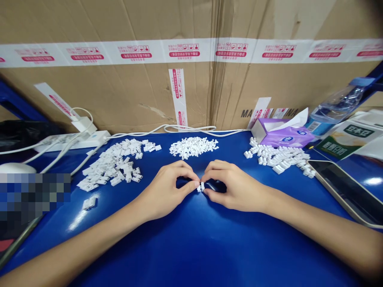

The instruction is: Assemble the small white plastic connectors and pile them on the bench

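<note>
Both hands meet over the middle of the blue tabletop (191,239). A small white plastic piece (200,187) sits between their fingertips. My left hand (169,187) pinches it from the left with thumb and forefinger. From the right, my right hand (231,185) closes thumb and fingers on the same piece. Whether it is one part or two joined parts I cannot tell. Beyond the hands lies a heap of tiny white parts (193,147). A pile of flat white plastic pieces (113,163) spreads to the left, and a pile of blocky white pieces (278,157) to the right.
Cardboard boxes (134,91) wall off the back. A power strip (74,139) with white cables stands back left, near a blurred-out device (26,203). At right are a purple tissue pack (284,133), a water bottle (335,105), a carton (350,135) and a phone (350,187).
</note>
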{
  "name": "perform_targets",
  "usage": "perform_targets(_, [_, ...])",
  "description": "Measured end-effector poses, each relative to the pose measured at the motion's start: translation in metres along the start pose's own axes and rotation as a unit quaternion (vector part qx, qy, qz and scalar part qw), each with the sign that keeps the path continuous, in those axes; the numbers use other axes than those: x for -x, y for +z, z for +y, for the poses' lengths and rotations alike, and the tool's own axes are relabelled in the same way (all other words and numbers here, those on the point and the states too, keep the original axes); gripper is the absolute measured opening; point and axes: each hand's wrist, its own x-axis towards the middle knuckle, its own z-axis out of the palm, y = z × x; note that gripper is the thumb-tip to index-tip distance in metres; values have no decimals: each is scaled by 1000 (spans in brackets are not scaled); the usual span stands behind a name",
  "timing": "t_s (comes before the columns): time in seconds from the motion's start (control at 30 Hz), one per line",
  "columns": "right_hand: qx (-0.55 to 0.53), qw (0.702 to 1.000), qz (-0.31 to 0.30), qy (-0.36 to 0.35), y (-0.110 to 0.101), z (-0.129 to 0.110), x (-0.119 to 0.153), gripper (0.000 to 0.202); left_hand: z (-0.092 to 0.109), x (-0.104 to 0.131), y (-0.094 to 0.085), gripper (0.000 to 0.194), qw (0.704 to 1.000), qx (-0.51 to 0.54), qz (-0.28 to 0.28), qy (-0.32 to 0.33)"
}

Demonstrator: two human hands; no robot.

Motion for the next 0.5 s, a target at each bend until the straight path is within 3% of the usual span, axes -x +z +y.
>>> perform_targets(0.23, [1, 1000, 0, 1, 0, 0, -1, 18, -3, 0, 2, 11, 1000, -12, 11, 4])
perform_targets(0.5, [4, 1000, 2, -5, 0, 0, -1, 17, -3, -3, -9, 8, 1000, -8, -3, 14])
